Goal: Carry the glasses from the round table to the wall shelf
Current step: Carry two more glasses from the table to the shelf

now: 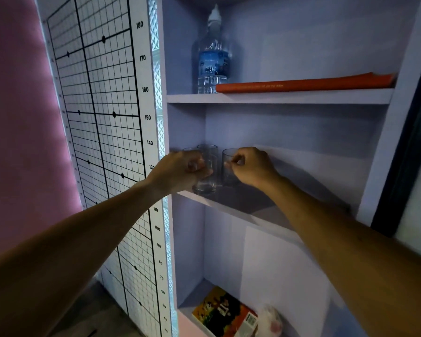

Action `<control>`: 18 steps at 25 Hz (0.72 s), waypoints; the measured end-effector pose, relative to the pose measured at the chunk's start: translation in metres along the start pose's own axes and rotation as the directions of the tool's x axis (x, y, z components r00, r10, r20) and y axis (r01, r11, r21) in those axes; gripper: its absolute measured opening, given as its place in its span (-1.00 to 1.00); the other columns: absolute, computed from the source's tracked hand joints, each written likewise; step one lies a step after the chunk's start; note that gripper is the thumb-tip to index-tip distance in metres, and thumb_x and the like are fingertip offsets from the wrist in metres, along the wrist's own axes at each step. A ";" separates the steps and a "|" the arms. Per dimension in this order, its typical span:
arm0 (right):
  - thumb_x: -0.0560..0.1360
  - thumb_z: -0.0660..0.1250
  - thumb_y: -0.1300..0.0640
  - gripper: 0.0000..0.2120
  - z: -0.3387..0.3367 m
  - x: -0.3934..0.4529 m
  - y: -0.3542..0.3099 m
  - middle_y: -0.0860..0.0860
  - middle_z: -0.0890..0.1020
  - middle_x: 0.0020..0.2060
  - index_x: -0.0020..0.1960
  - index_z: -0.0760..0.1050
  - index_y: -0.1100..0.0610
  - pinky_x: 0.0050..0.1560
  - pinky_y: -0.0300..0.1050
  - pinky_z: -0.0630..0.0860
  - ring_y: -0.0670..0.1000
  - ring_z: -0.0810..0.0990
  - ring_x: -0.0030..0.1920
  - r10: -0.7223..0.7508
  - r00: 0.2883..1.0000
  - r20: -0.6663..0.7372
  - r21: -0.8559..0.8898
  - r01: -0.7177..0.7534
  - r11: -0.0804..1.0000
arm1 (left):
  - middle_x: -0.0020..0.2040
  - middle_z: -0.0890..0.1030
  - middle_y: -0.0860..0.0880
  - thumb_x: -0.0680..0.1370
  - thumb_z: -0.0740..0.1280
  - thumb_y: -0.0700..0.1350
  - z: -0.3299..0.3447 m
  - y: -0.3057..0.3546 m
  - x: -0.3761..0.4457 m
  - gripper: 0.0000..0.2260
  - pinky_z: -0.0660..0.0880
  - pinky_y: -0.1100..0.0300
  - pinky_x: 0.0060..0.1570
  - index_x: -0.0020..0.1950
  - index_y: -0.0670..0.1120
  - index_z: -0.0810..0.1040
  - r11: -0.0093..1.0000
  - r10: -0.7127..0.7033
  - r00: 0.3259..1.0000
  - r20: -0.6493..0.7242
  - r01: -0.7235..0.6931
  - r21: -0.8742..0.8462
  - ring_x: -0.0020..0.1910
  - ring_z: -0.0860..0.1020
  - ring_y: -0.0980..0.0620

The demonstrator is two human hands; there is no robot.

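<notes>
You face a pale wall shelf (pixel 277 98) with three boards in view. On the top board a water bottle (pixel 213 57) stands upright at the left, and an orange book (pixel 301 84) lies flat just beside it, running to the right wall. On the middle board (pixel 241 210) three glasses stand near the left front: one (pixel 206 183) at the edge, one (pixel 208 150) behind it, one (pixel 229 166) to the right, close together. The rest of that board is bare. On the bottom board a colourful box (pixel 223 312) lies flat, with a whitish bag (pixel 271 321) just right of it.
</notes>
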State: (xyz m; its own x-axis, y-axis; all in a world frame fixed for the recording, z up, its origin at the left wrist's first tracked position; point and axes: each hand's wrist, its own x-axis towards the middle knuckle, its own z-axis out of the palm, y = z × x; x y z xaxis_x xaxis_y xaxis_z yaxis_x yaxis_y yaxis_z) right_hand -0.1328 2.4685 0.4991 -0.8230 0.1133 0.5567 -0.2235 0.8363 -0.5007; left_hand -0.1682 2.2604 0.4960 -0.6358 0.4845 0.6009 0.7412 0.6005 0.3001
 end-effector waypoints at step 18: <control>0.43 0.47 0.14 -0.62 0.026 0.012 0.002 0.12 0.63 -0.07 0.16 0.37 0.08 -0.08 0.12 0.57 0.18 0.61 -0.10 0.014 0.986 -0.164 0.053 -0.005 0.999 | -0.10 0.71 -0.05 0.44 0.43 0.21 0.008 -0.004 -0.005 -0.45 0.65 0.03 -0.15 0.27 0.06 0.26 0.994 -0.081 0.994 -0.079 0.086 0.068 -0.27 0.67 0.00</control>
State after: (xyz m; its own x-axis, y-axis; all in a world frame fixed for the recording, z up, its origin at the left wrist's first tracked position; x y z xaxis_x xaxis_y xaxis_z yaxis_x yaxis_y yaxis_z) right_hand -0.1563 2.4577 0.4872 -0.7294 0.2109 0.6508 -0.2470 0.8060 -0.5380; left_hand -0.1697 2.2613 0.4863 -0.6744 0.3825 0.6316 0.6673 0.6820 0.2995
